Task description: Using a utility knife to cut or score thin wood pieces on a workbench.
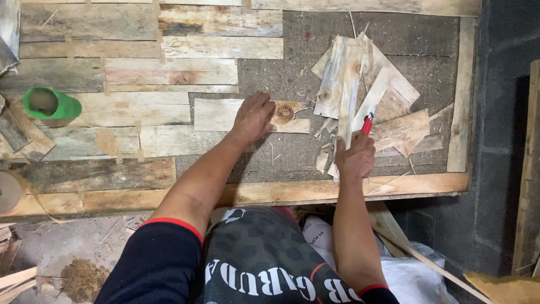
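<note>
My left hand (253, 116) lies flat, fingers apart, on a pale wood plank with a knot (219, 115) set into a panel of fitted planks (140, 110). My right hand (354, 155) is closed around a red-handled tool (367, 124) and rests on a thin wood strip (349, 107) at the foot of a loose pile of wood offcuts (365, 90). The panel sits inside a wooden frame (315, 188) over a rough brown board (292, 152).
A green cup-like tube (52, 103) lies on the planks at left. A roll of tape (8, 191) sits at the left edge. Sawdust and scraps (81, 278) lie on the floor; a grey block wall (503, 124) stands at right, white bags (410, 273) below.
</note>
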